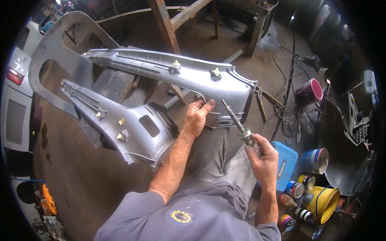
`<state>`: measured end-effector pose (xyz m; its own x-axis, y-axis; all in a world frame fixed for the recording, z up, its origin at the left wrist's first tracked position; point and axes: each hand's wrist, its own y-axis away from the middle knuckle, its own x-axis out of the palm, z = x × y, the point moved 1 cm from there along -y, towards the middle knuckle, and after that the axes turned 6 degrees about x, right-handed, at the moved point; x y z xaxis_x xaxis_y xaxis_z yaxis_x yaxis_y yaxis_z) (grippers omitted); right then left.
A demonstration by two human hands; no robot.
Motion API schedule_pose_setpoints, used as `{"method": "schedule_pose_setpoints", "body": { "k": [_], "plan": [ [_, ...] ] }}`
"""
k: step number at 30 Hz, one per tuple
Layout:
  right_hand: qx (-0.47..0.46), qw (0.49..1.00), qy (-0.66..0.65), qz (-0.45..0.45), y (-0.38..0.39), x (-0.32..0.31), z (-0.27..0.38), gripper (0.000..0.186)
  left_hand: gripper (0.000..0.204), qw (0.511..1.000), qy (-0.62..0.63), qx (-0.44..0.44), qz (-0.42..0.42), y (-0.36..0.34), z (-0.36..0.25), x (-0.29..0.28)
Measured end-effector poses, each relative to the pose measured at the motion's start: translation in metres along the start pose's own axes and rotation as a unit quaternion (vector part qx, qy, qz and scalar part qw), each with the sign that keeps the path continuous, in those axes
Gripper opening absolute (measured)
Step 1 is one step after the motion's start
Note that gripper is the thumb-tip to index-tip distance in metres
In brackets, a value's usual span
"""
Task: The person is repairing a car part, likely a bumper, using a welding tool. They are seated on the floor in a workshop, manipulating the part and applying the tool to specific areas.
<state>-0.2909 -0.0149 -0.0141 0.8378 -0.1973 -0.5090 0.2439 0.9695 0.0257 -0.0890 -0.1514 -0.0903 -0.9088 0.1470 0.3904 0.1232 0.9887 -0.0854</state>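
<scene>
My left hand (pixel 196 117) grips the lower edge of a long silver-grey plastic trim panel (pixel 185 78), thumb on its face and fingers curled under. The panel's wide end points right and carries cream clips. In my right hand (pixel 261 160) is a soldering iron (pixel 233 115), held by its dark handle. Its tip is at or just above the panel's face, close to a faint rectangular outline; contact I cannot tell. A second silver trim panel (pixel 134 116), with a rectangular cut-out and clips, lies left of my left forearm.
Beneath the panels is a large grey part with rounded openings (pixel 52 44). Rusty metal legs (pixel 163 24) stand beyond. At right are a blue case (pixel 284 164), a yellow bucket (pixel 329 203), several cans, a pink-lined bucket (pixel 316 89) and loose cables (pixel 289 124). A silver vehicle (pixel 18 104) stands far left.
</scene>
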Motion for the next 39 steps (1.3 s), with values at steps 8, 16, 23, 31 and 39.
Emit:
{"method": "schedule_pose_setpoints", "body": {
  "k": [8,16,23,31,39],
  "plan": [
    [0.009,0.998,0.065,0.000,-0.006,0.002,0.019,0.034,0.023,1.000,-0.021,0.009,-0.003,0.001,0.005,0.003],
    [0.030,0.996,0.085,0.004,-0.008,0.003,0.026,0.032,0.024,0.999,0.019,0.026,-0.004,0.001,0.007,0.006],
    [0.030,0.982,0.184,0.006,-0.007,0.002,0.043,0.031,0.023,0.999,0.024,0.021,0.001,0.001,0.009,0.002],
    [0.044,0.972,0.230,0.024,-0.012,-0.004,0.055,0.030,0.022,0.999,0.039,0.027,-0.005,0.002,0.010,0.004],
    [0.020,0.971,0.236,0.016,-0.014,-0.006,0.055,0.029,0.021,0.999,0.034,0.029,-0.003,0.002,0.014,0.002]
  ]
}}
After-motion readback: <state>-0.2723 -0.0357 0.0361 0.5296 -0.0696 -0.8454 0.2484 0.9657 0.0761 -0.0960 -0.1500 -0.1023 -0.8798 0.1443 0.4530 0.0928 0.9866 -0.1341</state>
